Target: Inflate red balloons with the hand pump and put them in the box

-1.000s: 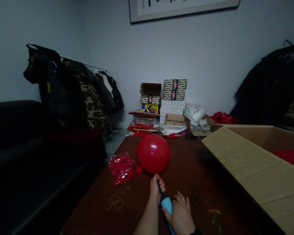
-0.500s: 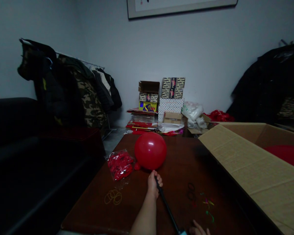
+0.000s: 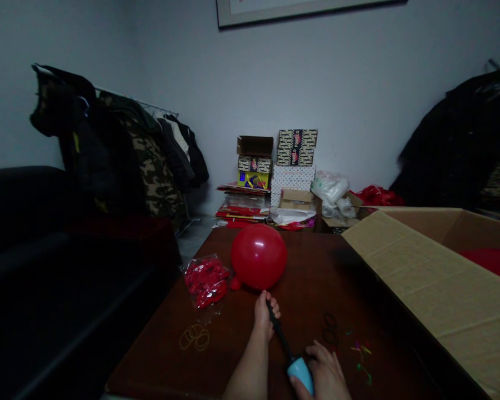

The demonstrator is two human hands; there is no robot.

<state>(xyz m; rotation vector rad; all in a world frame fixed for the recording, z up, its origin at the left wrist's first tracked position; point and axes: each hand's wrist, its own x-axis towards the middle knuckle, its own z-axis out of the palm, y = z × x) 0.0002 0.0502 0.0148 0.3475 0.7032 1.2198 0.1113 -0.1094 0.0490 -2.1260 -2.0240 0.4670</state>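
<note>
A brown bench (image 3: 312,272) fills the foreground, an open box (image 3: 433,294) along its right side. A red balloon (image 3: 259,256) sits over the bench's far half, a bag (image 3: 206,280) of red pieces just to its left. Below slants a pump (image 3: 299,370), its black end gripped by the left hand (image 3: 266,315) at the balloon's base; the right hand (image 3: 324,373) holds its blue part between thumb and fingers. Yellow bands (image 3: 195,326) lie at left.
</note>
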